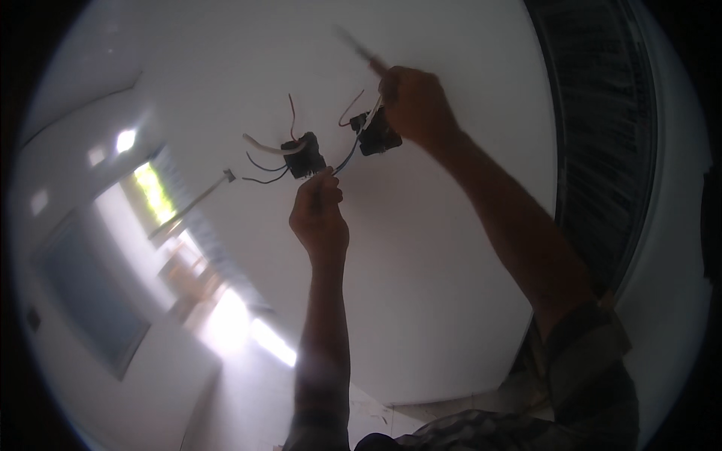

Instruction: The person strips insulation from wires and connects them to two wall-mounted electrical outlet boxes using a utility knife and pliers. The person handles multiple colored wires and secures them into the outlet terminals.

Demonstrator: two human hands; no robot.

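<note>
Two dark square wall boxes are set in a white wall, with loose wires coming out of them. Just below the left box (304,155), my left hand (320,214) is closed, its fingertips pinching a blue wire (347,156) that runs over to the right box (378,135). My right hand (417,105) is wrapped round a slim tool (378,67) in front of the right box's upper edge. The tool has a reddish handle and a thin shaft pointing up and left; motion blur hides its exact kind. A white cable shows beside that hand.
From the left box stick out a thick white cable (262,145), a red wire (292,109) and thin blue wires (265,179). A dark framed panel (602,135) borders the wall at right. Bright openings (154,194) and a bluish panel (90,289) lie at left.
</note>
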